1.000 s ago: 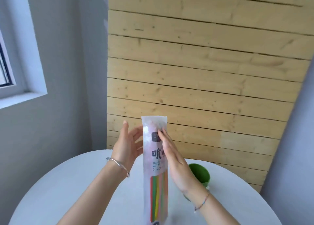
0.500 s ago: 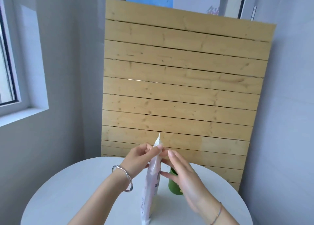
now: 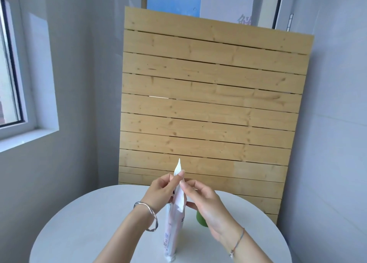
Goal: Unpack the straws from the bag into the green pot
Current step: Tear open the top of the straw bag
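A long white bag of straws (image 3: 173, 229) stands upright on its lower end on the round white table (image 3: 83, 223), seen edge-on. My left hand (image 3: 162, 189) pinches the bag near its top, thumb and fingers closed on the plastic. My right hand (image 3: 202, 199) grips the top of the bag from the other side, fingertips touching the flap. The flap's white tip sticks up above both hands. The green pot (image 3: 201, 220) stands just behind my right hand, mostly hidden by it. The straws inside cannot be seen from this angle.
A tall panel of pale wooden slats (image 3: 214, 111) leans against the wall right behind the table. A window (image 3: 10, 68) with a white sill is on the left wall. Grey walls close in on both sides.
The bag has turned from facing me to edge-on. Both hands have moved up to pinch its top. The view has tilted so the table and pot sit lower.
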Demonstrator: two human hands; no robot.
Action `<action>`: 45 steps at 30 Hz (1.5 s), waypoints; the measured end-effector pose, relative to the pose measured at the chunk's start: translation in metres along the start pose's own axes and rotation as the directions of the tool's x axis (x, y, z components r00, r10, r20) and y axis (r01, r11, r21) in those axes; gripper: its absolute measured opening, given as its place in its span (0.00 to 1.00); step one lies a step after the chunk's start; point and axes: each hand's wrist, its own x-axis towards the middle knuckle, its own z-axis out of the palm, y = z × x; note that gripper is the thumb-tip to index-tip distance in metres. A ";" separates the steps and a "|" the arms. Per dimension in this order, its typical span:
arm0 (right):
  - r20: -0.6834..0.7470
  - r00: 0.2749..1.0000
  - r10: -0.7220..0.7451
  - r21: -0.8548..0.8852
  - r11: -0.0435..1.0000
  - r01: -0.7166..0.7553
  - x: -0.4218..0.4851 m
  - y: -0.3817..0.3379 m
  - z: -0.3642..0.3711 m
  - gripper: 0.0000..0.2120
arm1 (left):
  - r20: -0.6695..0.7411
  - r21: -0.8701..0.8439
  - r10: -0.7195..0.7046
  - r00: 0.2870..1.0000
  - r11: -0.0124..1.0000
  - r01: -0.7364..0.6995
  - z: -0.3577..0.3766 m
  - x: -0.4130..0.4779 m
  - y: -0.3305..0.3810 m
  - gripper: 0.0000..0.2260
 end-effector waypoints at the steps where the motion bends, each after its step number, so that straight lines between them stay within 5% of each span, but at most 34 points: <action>1: 0.006 1.000 -0.002 -0.004 1.000 0.002 0.001 0.001 0.000 0.25 | 0.006 -0.003 0.000 1.000 1.000 0.000 -0.002 0.000 -0.001 0.27; 13: -0.022 1.000 0.000 -0.152 0.988 -0.003 0.012 0.001 -0.001 0.16 | -0.047 0.048 0.143 0.989 0.989 -0.141 -0.002 0.000 -0.006 0.16; 22: 0.103 0.995 -0.009 -0.239 0.970 0.034 0.014 -0.007 -0.007 0.12 | -0.007 0.235 0.166 0.986 0.959 -0.160 -0.013 0.004 0.001 0.15; 28: 0.142 0.990 -0.013 -0.244 0.969 0.048 0.013 -0.010 -0.005 0.11 | 0.008 0.384 0.161 0.987 0.911 -0.152 -0.019 0.002 0.005 0.22; 35: 0.160 0.987 0.005 -0.128 0.992 0.016 0.010 -0.006 -0.001 0.10 | 0.046 0.321 0.180 0.983 0.929 -0.185 -0.019 0.002 0.001 0.22; 39: 0.097 0.995 0.002 -0.083 0.997 0.006 0.011 -0.004 0.002 0.09 | 0.028 0.136 0.203 0.979 0.969 -0.205 -0.009 -0.001 -0.003 0.21; 45: -0.007 0.998 -0.068 -0.160 0.985 0.066 0.018 -0.009 0.002 0.08 | -0.004 0.069 0.237 0.971 0.969 -0.237 -0.006 -0.004 -0.004 0.19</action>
